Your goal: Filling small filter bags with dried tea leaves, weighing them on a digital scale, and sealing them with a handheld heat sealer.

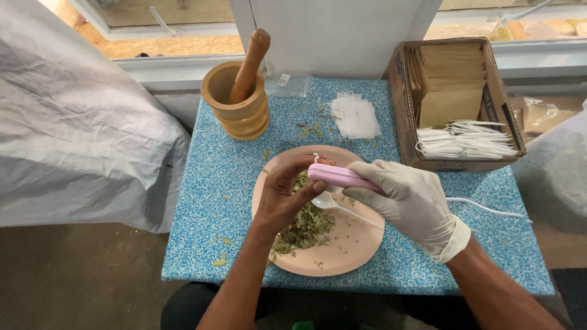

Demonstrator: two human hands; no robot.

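Pink sealer (340, 177): a slim pink bar with a white cord trailing right, held above the plate, between both hands.
Right hand (411, 201): in a white glove, fingers wrapped shut around the sealer's rear end.
Left hand (286, 194): bare, fingertips pinched at the sealer's front tip; what they gripped there was hidden, only a bit of white string showed.
Plate (351, 250): peach, round, on the blue speckled table (208, 201), partly covered by both hands.
Dried leaves (306, 227): green heap on the plate, half hidden under the left wrist.
White spoon (333, 205): its bowl barely showed beneath the sealer.
Cardboard box (455, 101): at the far right, holding brown envelopes and white sachets.
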